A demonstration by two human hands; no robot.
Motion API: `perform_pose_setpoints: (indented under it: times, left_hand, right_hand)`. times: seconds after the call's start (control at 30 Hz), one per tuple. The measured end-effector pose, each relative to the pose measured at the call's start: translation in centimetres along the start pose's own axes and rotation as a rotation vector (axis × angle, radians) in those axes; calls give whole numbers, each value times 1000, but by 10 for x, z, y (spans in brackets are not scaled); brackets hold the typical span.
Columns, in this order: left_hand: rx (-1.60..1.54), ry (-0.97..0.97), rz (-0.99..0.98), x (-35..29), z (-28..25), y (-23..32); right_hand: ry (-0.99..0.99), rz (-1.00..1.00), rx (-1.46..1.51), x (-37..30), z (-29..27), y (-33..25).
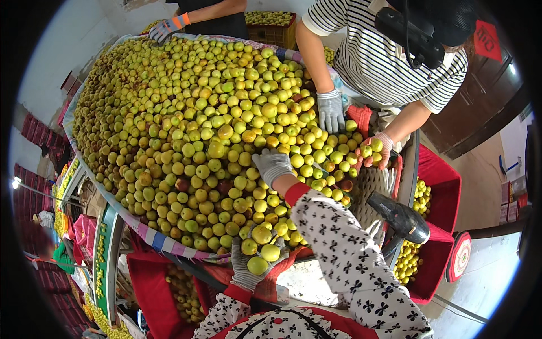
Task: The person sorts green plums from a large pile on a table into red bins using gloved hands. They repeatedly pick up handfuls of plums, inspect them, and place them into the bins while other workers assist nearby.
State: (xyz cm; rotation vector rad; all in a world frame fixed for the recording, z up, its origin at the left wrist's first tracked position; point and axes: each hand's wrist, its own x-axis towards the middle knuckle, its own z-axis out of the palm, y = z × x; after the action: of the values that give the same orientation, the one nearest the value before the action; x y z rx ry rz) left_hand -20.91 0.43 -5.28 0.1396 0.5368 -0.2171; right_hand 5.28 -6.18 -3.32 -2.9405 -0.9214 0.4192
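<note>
A broad heap of small, round, yellow-green fruit point(192, 150), which look like jujubes, fills a large cloth-lined table; some are flushed reddish brown. My left hand point(248, 271), in a grey striped glove, is at the heap's near edge, palm up. Its fingers curl round several jujubes point(258, 265). Farther up, my right hand point(274, 166), also gloved, rests on the heap with its back upward and its fingers out over the fruit. I see nothing gripped in it, though its fingertips are partly hidden among the jujubes.
A co-worker in a striped shirt point(361, 56) reaches in from the right, holding jujubes in one hand. Another person's gloved hand point(169, 27) touches the far edge. A black hair dryer-like blower point(400, 217) sits at right. Red-lined bins point(437, 181) flank the table.
</note>
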Motion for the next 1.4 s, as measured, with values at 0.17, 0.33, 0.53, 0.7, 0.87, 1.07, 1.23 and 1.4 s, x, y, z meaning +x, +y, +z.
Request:
perform_pose_setpoints:
  times: [0.17, 0.33, 0.53, 0.7, 0.87, 1.07, 1.23, 1.4]
  left_hand:
    - [-144, 42, -12, -1, 9, 6]
    - [-277, -37, -64, -3, -2, 8]
    - [-259, -40, 82, -9, -11, 11]
    - [-105, -31, 27, -7, -15, 11]
    - [-94, -44, -33, -4, -12, 5]
    - [-3, -104, -54, -3, -2, 2]
    - [-139, -93, -55, -2, 0, 1]
    - [-92, -60, 25, 0, 5, 1]
  right_hand:
    - [8, -47, 223, -70, 24, 27]
    - [23, -64, 873, -155, 22, 7]
    - [-147, -262, 866, -195, 25, -12]
    - [-187, -207, 1060, -160, 4, 9]
    - [328, -95, 362, -50, -14, 23]
    - [-144, 128, -30, 49, -2, 28]
    - [-106, -1, -46, 14, 20, 46]
    - [241, -31, 480, -104, 12, 25]
